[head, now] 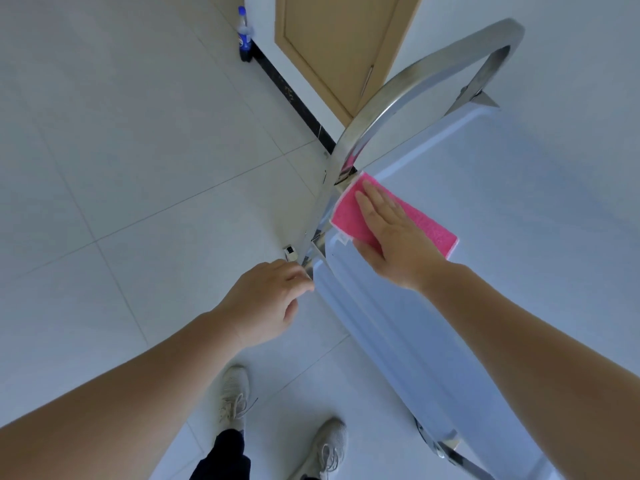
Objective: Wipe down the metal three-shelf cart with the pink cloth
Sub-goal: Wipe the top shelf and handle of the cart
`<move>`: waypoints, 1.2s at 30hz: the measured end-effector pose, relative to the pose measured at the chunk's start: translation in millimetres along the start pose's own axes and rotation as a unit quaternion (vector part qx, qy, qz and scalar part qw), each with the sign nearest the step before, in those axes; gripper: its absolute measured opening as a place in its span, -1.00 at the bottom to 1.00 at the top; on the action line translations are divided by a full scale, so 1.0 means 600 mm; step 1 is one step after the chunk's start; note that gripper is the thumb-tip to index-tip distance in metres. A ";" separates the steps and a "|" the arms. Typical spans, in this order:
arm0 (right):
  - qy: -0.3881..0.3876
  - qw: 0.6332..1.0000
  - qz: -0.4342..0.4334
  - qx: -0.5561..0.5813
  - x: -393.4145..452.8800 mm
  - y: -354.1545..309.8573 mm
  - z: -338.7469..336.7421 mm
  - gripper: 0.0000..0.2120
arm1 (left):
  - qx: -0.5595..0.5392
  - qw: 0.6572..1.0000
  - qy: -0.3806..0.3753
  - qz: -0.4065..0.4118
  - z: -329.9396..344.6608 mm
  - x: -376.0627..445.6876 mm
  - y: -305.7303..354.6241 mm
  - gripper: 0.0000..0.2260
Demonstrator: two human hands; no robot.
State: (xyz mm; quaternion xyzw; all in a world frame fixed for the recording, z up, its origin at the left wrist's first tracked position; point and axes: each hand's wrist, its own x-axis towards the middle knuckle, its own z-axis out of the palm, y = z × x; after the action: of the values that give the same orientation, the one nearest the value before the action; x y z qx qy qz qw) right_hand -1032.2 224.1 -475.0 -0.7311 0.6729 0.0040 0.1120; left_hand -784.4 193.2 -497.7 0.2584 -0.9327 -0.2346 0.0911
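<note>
The metal cart [519, 220] fills the right half of the view, its shiny top shelf seen from above and a curved steel handle [398, 95] arching over its far-left end. The pink cloth [346, 209] lies flat on the top shelf near the handle's base. My right hand [391, 230] presses on the cloth, palm down, fingers straight and together. My left hand [266, 299] grips the near corner of the cart where the handle post meets the shelf edge, fingers curled. The lower shelves are hidden under the top one.
A white tiled floor [121, 168] spreads to the left. A dark cola bottle [245, 34] stands by the black baseboard [294, 95] next to a wooden door [343, 46]. My two light sneakers [235, 396] stand beside the cart. A caster wheel [433, 441] shows lower right.
</note>
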 end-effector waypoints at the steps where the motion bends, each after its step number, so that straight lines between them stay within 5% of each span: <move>1: -0.004 1.000 0.005 0.014 -0.008 0.000 -0.002 -0.39 | 0.002 1.000 0.005 -0.009 0.000 -0.010 0.008 -0.70; 10: -0.076 0.988 -0.062 -0.118 0.000 0.029 -0.035 -0.41 | -0.012 0.999 0.026 -0.035 -0.006 -0.039 0.041 -0.71; 14: -0.041 0.991 -0.051 -0.114 -0.005 0.009 0.004 -0.44 | -0.019 1.000 0.008 -0.021 0.014 -0.046 0.019 -0.71; 20: -0.020 0.978 -0.040 -0.206 0.033 -0.039 0.011 -0.24 | -0.037 0.999 -0.020 -0.017 0.021 -0.076 -0.012 -0.71; 23: -0.027 0.940 -0.098 -0.324 0.057 -0.063 0.028 -0.37 | -0.039 0.999 -0.028 -0.012 0.017 -0.088 -0.035 -0.72; 28: -0.044 0.857 -0.068 -0.509 0.068 -0.049 0.035 -0.35 | -0.037 0.999 -0.036 -0.004 0.022 -0.101 -0.068 -0.72; 36: -0.057 0.832 -0.058 -0.549 0.028 -0.043 0.027 -0.39 | -0.043 0.997 -0.061 0.009 0.062 -0.113 -0.063 -0.70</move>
State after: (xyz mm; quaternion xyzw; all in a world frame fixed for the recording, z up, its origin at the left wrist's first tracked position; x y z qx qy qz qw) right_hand -1002.8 212.2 -489.6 -0.7081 0.5090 0.4084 -0.2696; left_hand -721.2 214.7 -551.9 0.2313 -0.9278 -0.2890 0.0470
